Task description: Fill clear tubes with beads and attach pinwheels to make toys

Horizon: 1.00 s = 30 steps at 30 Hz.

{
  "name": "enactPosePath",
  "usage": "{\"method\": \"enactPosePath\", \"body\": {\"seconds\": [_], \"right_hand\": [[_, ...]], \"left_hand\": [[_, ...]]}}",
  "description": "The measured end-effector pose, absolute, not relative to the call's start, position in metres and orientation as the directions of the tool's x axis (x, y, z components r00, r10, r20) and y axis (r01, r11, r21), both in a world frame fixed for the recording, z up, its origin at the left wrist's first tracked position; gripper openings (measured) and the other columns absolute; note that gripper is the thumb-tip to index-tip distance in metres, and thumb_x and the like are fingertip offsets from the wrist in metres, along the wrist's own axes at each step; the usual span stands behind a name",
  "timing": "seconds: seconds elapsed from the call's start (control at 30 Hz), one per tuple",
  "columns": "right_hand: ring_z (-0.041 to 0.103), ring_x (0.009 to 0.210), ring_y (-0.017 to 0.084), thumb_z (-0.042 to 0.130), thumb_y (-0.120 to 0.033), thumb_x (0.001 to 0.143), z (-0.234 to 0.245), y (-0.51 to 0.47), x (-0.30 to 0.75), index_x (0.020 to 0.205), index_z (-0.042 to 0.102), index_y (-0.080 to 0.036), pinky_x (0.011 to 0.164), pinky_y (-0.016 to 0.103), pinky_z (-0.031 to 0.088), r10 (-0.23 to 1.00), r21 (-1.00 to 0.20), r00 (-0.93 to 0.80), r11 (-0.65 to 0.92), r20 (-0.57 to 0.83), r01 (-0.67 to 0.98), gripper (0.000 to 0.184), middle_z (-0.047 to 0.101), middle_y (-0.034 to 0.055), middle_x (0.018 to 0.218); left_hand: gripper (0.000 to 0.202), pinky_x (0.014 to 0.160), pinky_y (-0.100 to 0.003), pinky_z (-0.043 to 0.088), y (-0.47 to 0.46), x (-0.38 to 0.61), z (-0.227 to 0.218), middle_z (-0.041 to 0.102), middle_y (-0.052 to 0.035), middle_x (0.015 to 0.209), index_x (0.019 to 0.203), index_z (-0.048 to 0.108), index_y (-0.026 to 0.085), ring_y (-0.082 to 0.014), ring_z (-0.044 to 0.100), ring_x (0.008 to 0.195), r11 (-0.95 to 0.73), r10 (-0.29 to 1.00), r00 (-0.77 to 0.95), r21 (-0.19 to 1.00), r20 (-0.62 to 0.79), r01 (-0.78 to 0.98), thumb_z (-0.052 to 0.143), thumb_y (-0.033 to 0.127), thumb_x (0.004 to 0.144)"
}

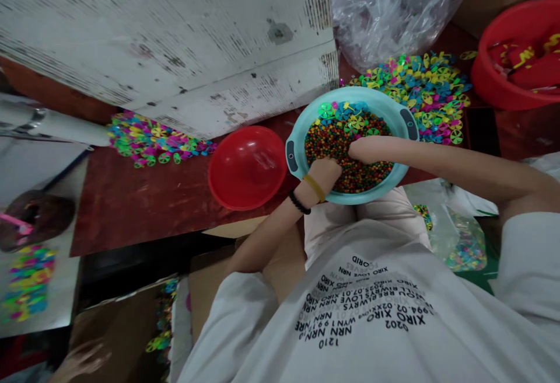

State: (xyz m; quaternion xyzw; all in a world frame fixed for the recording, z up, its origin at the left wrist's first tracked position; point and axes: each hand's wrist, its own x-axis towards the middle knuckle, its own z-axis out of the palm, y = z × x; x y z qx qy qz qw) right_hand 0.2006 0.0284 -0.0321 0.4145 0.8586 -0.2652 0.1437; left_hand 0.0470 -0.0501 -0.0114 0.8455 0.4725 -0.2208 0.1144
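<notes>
A light-blue basin (301,132) rests at the table edge against my lap, filled with small multicoloured beads (332,138) and a few plastic pinwheel pieces (345,115) at its far side. My left hand (326,171) is dug into the beads at the near side, fingers buried out of sight; a yellow band and a black bracelet circle its wrist. My right hand (365,149) reaches in from the right and lies on the beads, its fingers curled and mostly hidden.
An empty red bowl (247,167) sits left of the basin on the dark red table (144,202). Piles of coloured pinwheels (431,88) lie behind and at left (153,140). A red tub (511,56), a clear plastic bag (394,3) and a white board (175,38) stand behind.
</notes>
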Motion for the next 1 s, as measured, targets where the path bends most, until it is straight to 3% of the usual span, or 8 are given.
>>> {"method": "enactPosePath", "body": {"seconds": [0.13, 0.23, 0.33, 0.43, 0.57, 0.7, 0.87, 1.0], "right_hand": [[0.073, 0.097, 0.027, 0.071, -0.005, 0.086, -0.033, 0.03, 0.167, 0.102, 0.082, -0.003, 0.087, 0.031, 0.053, 0.599, -0.309, -0.631, 0.558, -0.492, 0.77, 0.02, 0.081, 0.0186, 0.104], [0.073, 0.087, 0.021, 0.061, -0.021, 0.102, -0.031, 0.032, 0.158, 0.114, 0.081, -0.006, 0.076, 0.025, 0.053, 0.633, -0.332, -0.61, 0.513, -0.476, 0.791, 0.028, 0.082, 0.0122, 0.104], [0.073, 0.086, 0.02, 0.06, -0.031, 0.106, -0.024, 0.034, 0.17, 0.119, 0.079, -0.008, 0.072, 0.024, 0.053, 0.659, -0.322, -0.584, 0.487, -0.474, 0.812, 0.033, 0.082, 0.0114, 0.105], [0.075, 0.106, 0.029, 0.062, -0.017, 0.1, -0.014, 0.034, 0.192, 0.12, 0.078, -0.004, 0.085, 0.03, 0.055, 0.675, -0.251, -0.581, 0.529, -0.454, 0.811, 0.029, 0.08, 0.02, 0.114], [0.075, 0.114, 0.037, 0.061, -0.003, 0.092, -0.011, 0.027, 0.198, 0.117, 0.08, -0.002, 0.094, 0.042, 0.057, 0.565, -0.109, -0.608, 0.677, -0.558, 0.728, 0.032, 0.079, 0.0252, 0.113], [0.076, 0.11, 0.035, 0.062, -0.006, 0.091, -0.023, 0.026, 0.173, 0.114, 0.081, 0.0, 0.094, 0.039, 0.057, 0.563, -0.204, -0.642, 0.649, -0.52, 0.733, 0.03, 0.079, 0.0256, 0.114], [0.074, 0.09, 0.024, 0.063, -0.016, 0.096, -0.029, 0.035, 0.16, 0.112, 0.082, -0.008, 0.077, 0.028, 0.055, 0.624, -0.308, -0.656, 0.582, -0.424, 0.753, 0.027, 0.083, 0.0117, 0.1], [0.074, 0.09, 0.028, 0.067, -0.019, 0.094, -0.029, 0.042, 0.174, 0.105, 0.082, -0.004, 0.078, 0.031, 0.056, 0.677, -0.303, -0.627, 0.549, -0.386, 0.779, 0.024, 0.081, 0.0164, 0.095]], "left_hand": [[0.036, 0.098, -0.04, 0.062, -0.044, 0.073, -0.03, 0.079, -0.0215, 0.116, 0.116, 0.08, 0.004, -0.0302, 0.077, 0.11, -0.59, 0.668, 0.544, 0.084, -0.509, 0.803, 0.048, 0.005, 0.101], [0.032, 0.105, -0.035, 0.06, -0.044, 0.08, -0.039, 0.08, -0.013, 0.122, 0.116, 0.082, 0.013, -0.0249, 0.074, 0.116, -0.616, 0.631, 0.622, 0.188, -0.463, 0.765, 0.056, 0.008, 0.098], [0.039, 0.111, -0.034, 0.057, -0.046, 0.071, -0.035, 0.078, -0.0096, 0.129, 0.126, 0.078, 0.017, -0.0215, 0.071, 0.123, -0.613, 0.628, 0.667, 0.273, -0.401, 0.741, 0.051, 0.007, 0.1], [0.038, 0.104, -0.038, 0.06, -0.047, 0.054, -0.021, 0.077, -0.0149, 0.124, 0.126, 0.077, 0.013, -0.0246, 0.073, 0.117, -0.558, 0.711, 0.593, 0.21, -0.377, 0.803, 0.046, 0.01, 0.105], [0.039, 0.095, -0.043, 0.062, -0.046, 0.051, -0.01, 0.077, -0.0223, 0.11, 0.11, 0.08, 0.005, -0.0304, 0.076, 0.108, -0.521, 0.742, 0.473, 0.033, -0.475, 0.853, 0.042, 0.007, 0.104], [0.038, 0.099, -0.039, 0.061, -0.05, 0.076, -0.023, 0.079, -0.0206, 0.114, 0.115, 0.079, 0.005, -0.027, 0.077, 0.107, -0.516, 0.706, 0.492, 0.105, -0.509, 0.85, 0.045, 0.002, 0.1], [0.035, 0.101, -0.032, 0.06, -0.05, 0.084, -0.035, 0.081, -0.0124, 0.117, 0.112, 0.082, 0.012, -0.0229, 0.075, 0.111, -0.506, 0.687, 0.554, 0.238, -0.47, 0.829, 0.052, 0.003, 0.096], [0.032, 0.101, -0.035, 0.059, -0.049, 0.062, -0.025, 0.08, -0.011, 0.118, 0.114, 0.081, 0.016, -0.0239, 0.073, 0.113, -0.456, 0.75, 0.549, 0.314, -0.37, 0.833, 0.054, 0.01, 0.1]]}}
